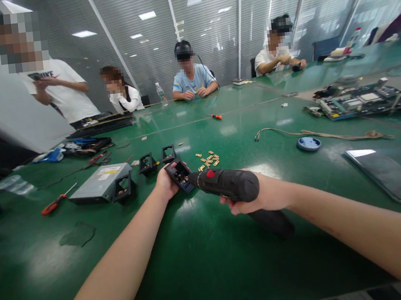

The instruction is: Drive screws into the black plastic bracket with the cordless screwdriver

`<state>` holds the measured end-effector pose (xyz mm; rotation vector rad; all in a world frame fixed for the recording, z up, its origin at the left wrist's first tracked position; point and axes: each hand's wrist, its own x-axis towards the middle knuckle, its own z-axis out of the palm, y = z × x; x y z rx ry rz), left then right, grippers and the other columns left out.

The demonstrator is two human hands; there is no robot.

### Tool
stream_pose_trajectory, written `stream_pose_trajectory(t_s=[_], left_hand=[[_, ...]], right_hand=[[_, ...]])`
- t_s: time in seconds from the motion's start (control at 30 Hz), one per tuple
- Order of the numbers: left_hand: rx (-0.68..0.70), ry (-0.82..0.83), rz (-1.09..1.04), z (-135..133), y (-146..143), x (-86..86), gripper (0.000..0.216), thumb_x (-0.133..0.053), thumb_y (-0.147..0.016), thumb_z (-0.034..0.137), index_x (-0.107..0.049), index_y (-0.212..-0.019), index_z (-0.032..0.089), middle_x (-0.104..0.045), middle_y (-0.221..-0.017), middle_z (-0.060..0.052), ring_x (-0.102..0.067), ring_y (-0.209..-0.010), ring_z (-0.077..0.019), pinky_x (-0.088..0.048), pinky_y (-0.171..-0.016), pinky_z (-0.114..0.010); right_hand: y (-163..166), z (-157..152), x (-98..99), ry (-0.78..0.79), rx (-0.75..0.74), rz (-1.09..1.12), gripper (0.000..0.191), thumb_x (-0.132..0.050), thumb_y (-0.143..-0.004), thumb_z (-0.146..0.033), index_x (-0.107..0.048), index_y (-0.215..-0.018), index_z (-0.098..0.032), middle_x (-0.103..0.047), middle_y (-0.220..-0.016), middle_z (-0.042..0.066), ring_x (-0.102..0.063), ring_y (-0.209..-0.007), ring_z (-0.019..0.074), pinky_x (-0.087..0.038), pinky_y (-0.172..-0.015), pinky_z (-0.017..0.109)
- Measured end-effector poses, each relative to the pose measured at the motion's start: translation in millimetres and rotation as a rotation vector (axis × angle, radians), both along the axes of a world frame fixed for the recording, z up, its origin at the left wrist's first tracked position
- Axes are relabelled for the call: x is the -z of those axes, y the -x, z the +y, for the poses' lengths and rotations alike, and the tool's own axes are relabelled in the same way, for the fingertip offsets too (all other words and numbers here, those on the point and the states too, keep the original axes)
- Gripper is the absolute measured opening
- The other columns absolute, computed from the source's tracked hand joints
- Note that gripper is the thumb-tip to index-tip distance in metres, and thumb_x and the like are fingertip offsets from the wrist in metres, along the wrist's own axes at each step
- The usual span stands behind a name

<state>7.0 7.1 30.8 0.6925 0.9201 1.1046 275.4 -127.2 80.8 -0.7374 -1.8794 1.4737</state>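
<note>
My left hand (167, 182) is closed round a small black plastic housing (179, 175), tilted with its hollow side toward me; small brass-coloured parts show inside. In my right hand (252, 197) is a black cordless drill (229, 183) with a red mark on its body. The drill's front end meets the housing's right side; whether its bit touches a screw is hidden. Just beyond lie several small brass plates (209, 160) in a loose pile. Similar black housings stand to the left: one (146, 163), another (168, 153), and a third (122, 188) against a metal drive box.
On the left are the silver drive box (99, 182) and an orange-handled screwdriver (56, 203). To the right lie a blue round lid (309, 144), a cable (327, 133), a dark phone-like slab (389, 173) and circuit boards (363, 98). Several people are across the green table (205, 264).
</note>
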Motion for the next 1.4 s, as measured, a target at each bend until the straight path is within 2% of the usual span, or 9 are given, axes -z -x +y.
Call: stream_pose_trajectory(t_s=[0.27,0.67,0.83,1.4], left_hand=[[0.002,0.004,0.017,3,1,3.8,0.025,-0.052,-0.080,0.028,-0.069,-0.083,0.010,-0.071,-0.075,-0.012,-0.067,-0.068,-0.0224,-0.056,-0.063,-0.034],[0.005,-0.003,-0.002,-1,-1,-0.5,0.023,-0.054,-0.081,0.028,-0.068,-0.083,0.010,-0.070,-0.075,-0.011,-0.067,-0.069,-0.0220,-0.057,-0.065,-0.034],[-0.016,0.014,-0.015,-3,-3,-3.7,0.021,-0.055,-0.078,0.026,-0.068,-0.085,0.011,-0.070,-0.073,-0.010,-0.067,-0.070,-0.0226,-0.057,-0.068,-0.036],[-0.022,0.026,-0.001,-6,-4,-5.8,0.025,-0.051,-0.083,0.028,-0.068,-0.083,0.011,-0.069,-0.073,-0.011,-0.067,-0.067,-0.0220,-0.056,-0.063,-0.034]], right_hand=[[0,1,1.5,0.016,0.024,-0.030,0.036,-0.080,-0.068,-0.013,-0.065,-0.100,-0.015,-0.072,-0.090,0.004,-0.068,-0.079,0.0178,-0.056,-0.071,0.029],[-3,0,-1.3,-0.074,0.004,-0.056,0.028,-0.079,-0.070,-0.015,-0.067,-0.096,-0.014,-0.071,-0.083,0.003,-0.066,-0.074,0.0170,-0.055,-0.070,0.029],[-1,0,-3.3,-0.049,0.007,-0.067,0.030,-0.080,-0.069,-0.016,-0.068,-0.096,-0.014,-0.071,-0.081,0.002,-0.065,-0.073,0.0168,-0.055,-0.070,0.029],[-1,0,-2.7,-0.058,0.013,-0.073,0.028,-0.079,-0.069,-0.016,-0.068,-0.095,-0.014,-0.071,-0.081,0.002,-0.065,-0.072,0.0167,-0.054,-0.069,0.029]])
